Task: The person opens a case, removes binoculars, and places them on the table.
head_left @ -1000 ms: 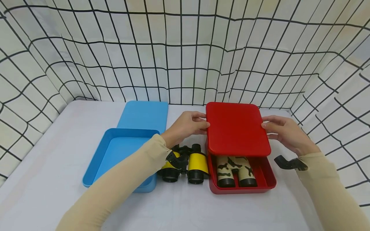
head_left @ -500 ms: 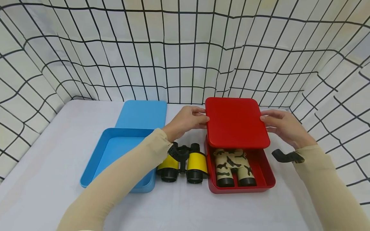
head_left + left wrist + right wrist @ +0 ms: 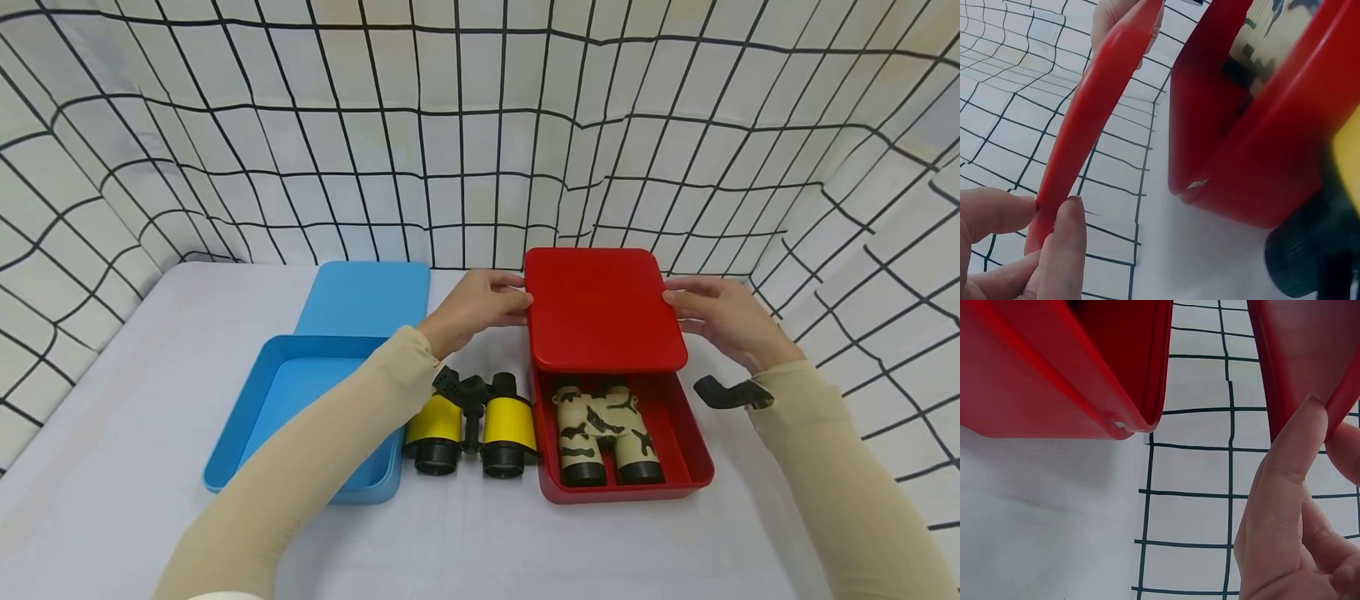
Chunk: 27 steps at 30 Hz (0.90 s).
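Note:
A red lid [image 3: 603, 310] hangs raised over the back part of the red box [image 3: 628, 495]. My left hand [image 3: 478, 307] pinches its left edge, and my right hand [image 3: 726, 319] pinches the right edge. The left wrist view shows thumb and fingers on both faces of the lid [image 3: 1082, 125], apart from the box below. In the right wrist view, fingers [image 3: 1285, 481] lie against the lid's inner side. Camouflage binoculars [image 3: 606, 429] lie inside the red box, their far end partly shaded under the lid.
Yellow and black binoculars [image 3: 510, 422] lie between the red box and an open blue box [image 3: 258, 400], partly behind my left wrist. A blue lid [image 3: 367, 292] lies behind the blue box. Black-grid white panels [image 3: 450, 150] stand at the back and sides of the white table [image 3: 420, 550].
Both hands have carried the red lid backward, away from the box's front, and slightly left. More of the camouflage binoculars and the box interior now shows.

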Motion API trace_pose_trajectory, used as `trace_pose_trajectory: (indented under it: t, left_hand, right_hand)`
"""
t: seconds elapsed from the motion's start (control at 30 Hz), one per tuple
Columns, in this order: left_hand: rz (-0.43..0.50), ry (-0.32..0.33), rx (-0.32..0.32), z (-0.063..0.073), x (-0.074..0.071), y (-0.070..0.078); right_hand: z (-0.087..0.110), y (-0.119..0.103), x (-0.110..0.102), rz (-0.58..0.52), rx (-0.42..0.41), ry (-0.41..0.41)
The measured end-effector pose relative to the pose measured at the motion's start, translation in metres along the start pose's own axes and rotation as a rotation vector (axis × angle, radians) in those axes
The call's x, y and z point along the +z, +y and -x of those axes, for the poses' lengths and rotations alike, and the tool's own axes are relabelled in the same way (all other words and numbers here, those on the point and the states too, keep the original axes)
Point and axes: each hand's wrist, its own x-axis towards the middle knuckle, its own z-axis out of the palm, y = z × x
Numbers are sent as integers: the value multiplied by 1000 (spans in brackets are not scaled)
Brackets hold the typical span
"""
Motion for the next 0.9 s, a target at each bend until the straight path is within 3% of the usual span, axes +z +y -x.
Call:
trace_pose_trajectory:
  t: [0.23,0.63,0.9]
  left_hand:
    - [17,-4,-8,-9,-1,3]
    - [-4,28,-17,-22,-6,1]
    - [8,41,-36,-32,-6,-4]
  right_hand:
    - [-9,4,-1,-56,14,2]
    - [-24,-4,-3,-35,0,-7]
    - [-32,0,-1,-29,41,-16]
